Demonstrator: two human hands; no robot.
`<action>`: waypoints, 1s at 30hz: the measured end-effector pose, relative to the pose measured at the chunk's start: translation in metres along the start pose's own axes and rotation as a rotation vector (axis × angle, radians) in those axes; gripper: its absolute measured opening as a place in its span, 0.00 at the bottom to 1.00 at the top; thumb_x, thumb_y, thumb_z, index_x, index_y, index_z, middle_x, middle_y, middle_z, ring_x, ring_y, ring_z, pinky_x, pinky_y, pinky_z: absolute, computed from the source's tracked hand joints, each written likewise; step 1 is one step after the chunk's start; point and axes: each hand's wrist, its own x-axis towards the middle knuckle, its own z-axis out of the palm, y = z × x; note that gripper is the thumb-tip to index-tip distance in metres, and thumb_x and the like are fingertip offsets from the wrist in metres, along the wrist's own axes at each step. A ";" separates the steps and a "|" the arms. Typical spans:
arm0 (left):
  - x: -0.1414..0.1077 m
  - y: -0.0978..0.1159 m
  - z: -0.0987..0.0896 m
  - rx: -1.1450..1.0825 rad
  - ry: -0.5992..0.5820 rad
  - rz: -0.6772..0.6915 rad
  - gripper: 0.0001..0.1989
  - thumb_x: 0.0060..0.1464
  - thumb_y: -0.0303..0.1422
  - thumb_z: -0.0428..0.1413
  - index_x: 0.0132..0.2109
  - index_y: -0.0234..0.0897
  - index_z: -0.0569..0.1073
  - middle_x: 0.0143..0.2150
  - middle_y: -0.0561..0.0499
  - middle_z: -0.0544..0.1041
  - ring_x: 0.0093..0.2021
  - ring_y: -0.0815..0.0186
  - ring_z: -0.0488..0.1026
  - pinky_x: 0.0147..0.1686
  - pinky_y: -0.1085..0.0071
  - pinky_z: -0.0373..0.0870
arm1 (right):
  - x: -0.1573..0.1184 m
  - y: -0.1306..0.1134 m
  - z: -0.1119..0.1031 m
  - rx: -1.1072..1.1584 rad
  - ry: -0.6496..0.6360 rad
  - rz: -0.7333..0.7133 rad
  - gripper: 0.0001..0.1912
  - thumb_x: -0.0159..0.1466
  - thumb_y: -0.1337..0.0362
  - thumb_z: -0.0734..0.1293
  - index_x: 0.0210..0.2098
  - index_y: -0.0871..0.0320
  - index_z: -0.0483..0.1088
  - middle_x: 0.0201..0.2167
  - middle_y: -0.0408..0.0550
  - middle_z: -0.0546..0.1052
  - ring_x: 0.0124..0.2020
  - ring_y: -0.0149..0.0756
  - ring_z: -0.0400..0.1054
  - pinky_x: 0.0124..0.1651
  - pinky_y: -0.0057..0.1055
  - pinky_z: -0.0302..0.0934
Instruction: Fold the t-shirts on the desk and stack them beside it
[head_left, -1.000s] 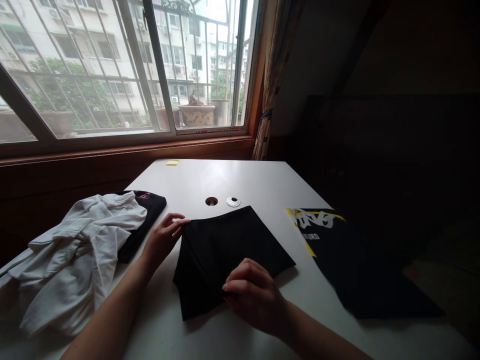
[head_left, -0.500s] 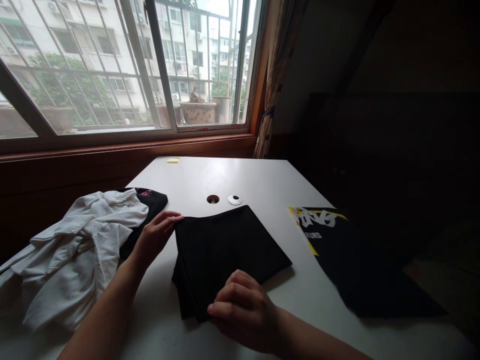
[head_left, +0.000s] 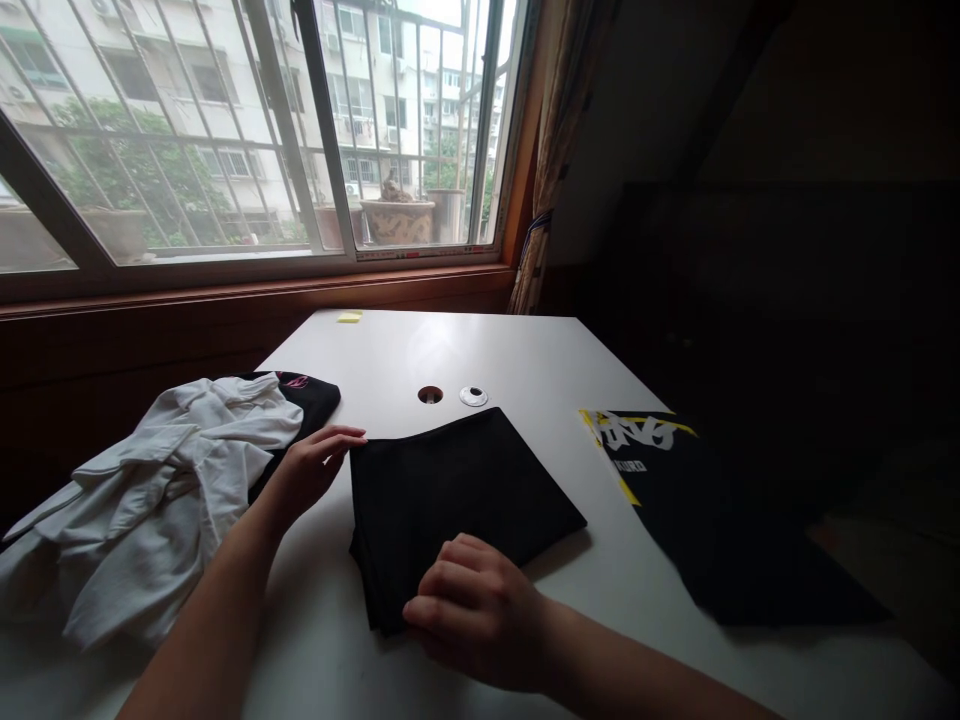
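A folded black garment [head_left: 457, 490] lies on the white table in front of me; its exact kind does not show. My left hand [head_left: 315, 465] pinches its far left corner between thumb and fingertips. At the near edge, my right hand [head_left: 480, 610] is closed with curled fingers on the cloth, close to the near left corner. Slightly offset layers show along the garment's left side. The undersides of both hands' fingertips are partly hidden.
Left of me a crumpled white garment [head_left: 180, 480] rests on a black one with a pink print [head_left: 319, 395]. A dark garment with white and yellow print [head_left: 720, 510] lies at the right. The table [head_left: 510, 345] has a cable hole [head_left: 430, 395] and a loose round cover [head_left: 473, 397].
My right hand has shifted slightly left with the near edge of the black garment. Its lower layer now sticks out less at the left side. My left hand stays at the far corner.
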 end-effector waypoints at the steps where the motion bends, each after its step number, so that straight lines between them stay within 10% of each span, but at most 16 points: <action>1: -0.002 -0.003 -0.002 0.017 -0.026 -0.009 0.14 0.65 0.28 0.50 0.45 0.42 0.81 0.49 0.48 0.83 0.47 0.62 0.81 0.48 0.64 0.79 | 0.000 0.001 0.003 0.000 -0.058 -0.030 0.02 0.68 0.67 0.67 0.39 0.55 0.72 0.31 0.42 0.76 0.30 0.32 0.65 0.33 0.34 0.59; 9: 0.001 0.019 0.009 0.066 -0.012 0.019 0.15 0.64 0.26 0.51 0.48 0.43 0.81 0.52 0.47 0.82 0.52 0.59 0.80 0.53 0.59 0.78 | -0.001 0.012 0.000 0.164 -0.158 -0.046 0.03 0.68 0.63 0.68 0.38 0.54 0.74 0.33 0.42 0.78 0.32 0.31 0.70 0.38 0.31 0.64; 16: -0.001 0.059 0.064 0.122 -0.329 0.111 0.24 0.68 0.40 0.55 0.68 0.47 0.68 0.70 0.46 0.69 0.71 0.52 0.63 0.67 0.48 0.65 | -0.026 0.067 -0.035 -0.078 -0.141 0.349 0.16 0.70 0.63 0.68 0.56 0.55 0.74 0.54 0.54 0.78 0.56 0.44 0.72 0.58 0.43 0.68; 20: -0.006 0.044 0.079 0.228 -0.403 0.061 0.28 0.69 0.47 0.50 0.72 0.45 0.62 0.73 0.45 0.62 0.73 0.51 0.57 0.70 0.45 0.56 | -0.055 0.081 -0.036 -0.195 -0.338 0.454 0.30 0.70 0.53 0.68 0.70 0.51 0.62 0.72 0.54 0.62 0.72 0.52 0.53 0.71 0.55 0.52; 30: -0.006 0.011 0.071 0.393 -0.396 -0.120 0.31 0.70 0.49 0.45 0.74 0.42 0.57 0.76 0.42 0.55 0.76 0.50 0.50 0.71 0.44 0.50 | -0.073 0.059 -0.033 -0.069 -0.556 0.473 0.37 0.73 0.45 0.61 0.76 0.46 0.47 0.77 0.51 0.45 0.77 0.51 0.38 0.75 0.57 0.36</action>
